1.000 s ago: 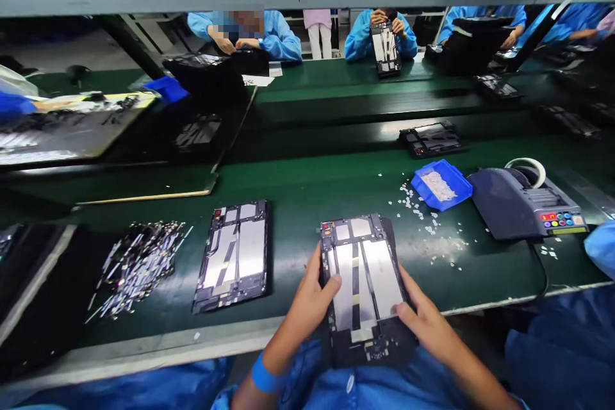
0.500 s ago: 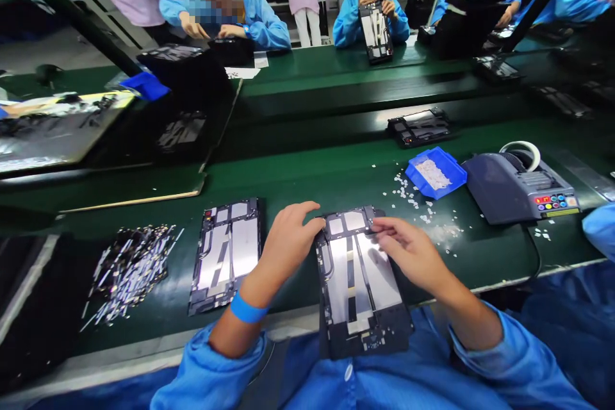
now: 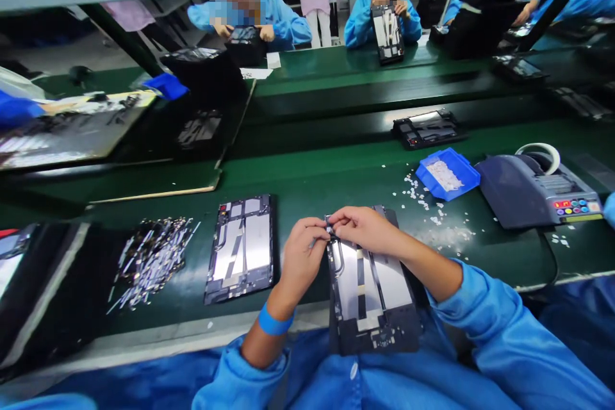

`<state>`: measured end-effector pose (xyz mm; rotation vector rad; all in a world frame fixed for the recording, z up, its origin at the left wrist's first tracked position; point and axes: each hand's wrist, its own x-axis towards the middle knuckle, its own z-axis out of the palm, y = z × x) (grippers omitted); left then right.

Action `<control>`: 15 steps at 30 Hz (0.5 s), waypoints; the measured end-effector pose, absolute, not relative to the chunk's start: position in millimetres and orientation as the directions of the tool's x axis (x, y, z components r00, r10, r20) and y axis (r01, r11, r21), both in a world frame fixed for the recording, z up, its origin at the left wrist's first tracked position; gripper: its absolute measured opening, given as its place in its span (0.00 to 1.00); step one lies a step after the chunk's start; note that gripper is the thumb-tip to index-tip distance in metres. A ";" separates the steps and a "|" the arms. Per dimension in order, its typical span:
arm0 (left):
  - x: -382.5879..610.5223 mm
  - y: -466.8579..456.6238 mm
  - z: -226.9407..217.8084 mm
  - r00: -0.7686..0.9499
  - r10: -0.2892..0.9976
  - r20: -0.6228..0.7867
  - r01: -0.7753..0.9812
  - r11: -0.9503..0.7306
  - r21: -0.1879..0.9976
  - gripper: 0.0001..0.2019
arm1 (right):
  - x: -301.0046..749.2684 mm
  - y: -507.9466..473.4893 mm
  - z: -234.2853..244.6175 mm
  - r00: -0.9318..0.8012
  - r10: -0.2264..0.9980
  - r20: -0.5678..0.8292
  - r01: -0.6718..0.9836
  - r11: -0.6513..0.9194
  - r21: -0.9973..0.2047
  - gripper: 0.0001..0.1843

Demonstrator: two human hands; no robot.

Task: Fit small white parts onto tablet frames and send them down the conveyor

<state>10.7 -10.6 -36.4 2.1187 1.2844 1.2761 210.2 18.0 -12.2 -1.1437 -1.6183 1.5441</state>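
An opened tablet [image 3: 396, 295] lies before me at the bench's front edge, its silver battery cells and dark ribbon cables exposed. At its upper left corner my left hand [image 3: 305, 256] is closed, thumb and fingers pinched together. My right hand [image 3: 368, 229] reaches across the tablet's upper part and pinches at that same corner, its fingertips almost touching the left ones. Whatever the fingertips hold is too small and covered to make out. To the left, a second opened tablet [image 3: 257, 240] rests on the green bench.
A pile of thin shiny strips [image 3: 154, 259] lies at left, beside a black padded holder [image 3: 57, 295]. A blue bin [image 3: 468, 184] of small white pieces, scattered white bits [image 3: 420, 195] and a tape dispenser [image 3: 514, 198] are at right. Another tablet [image 3: 427, 129] lies farther back. Co-workers sit opposite.
My right hand has moved left from the tablet's upper right corner to its upper left corner, meeting my left hand. The left fingers have closed into a pinch. The view has shifted slightly.
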 end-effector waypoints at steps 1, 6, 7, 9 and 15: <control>11.7 -9.6 -36.2 0.176 0.838 0.517 0.496 -0.529 0.689 0.08 | 209.2 17.9 -11.0 -0.446 0.888 -0.113 0.183 -0.033 -0.983 0.10; 17.8 -12.6 -27.9 0.050 0.933 0.358 0.396 -0.347 0.850 0.06 | 206.5 20.9 -6.0 -0.375 0.921 -0.109 0.250 -0.012 -0.968 0.04; 19.5 -16.1 -25.9 0.006 0.962 0.275 0.365 -0.258 0.895 0.06 | 206.8 20.6 -5.7 -0.350 0.929 -0.121 0.255 -0.029 -0.967 0.04; 24.0 -23.8 -22.5 -0.030 0.995 0.099 0.307 -0.085 0.948 0.12 | 207.5 18.9 -5.7 -0.318 0.940 -0.122 0.263 -0.036 -0.964 0.04; 40.0 -27.0 -19.6 -0.081 0.990 -0.117 0.223 0.133 0.966 0.10 | 204.8 9.6 -11.0 -0.290 0.956 0.032 0.332 0.132 -0.934 0.04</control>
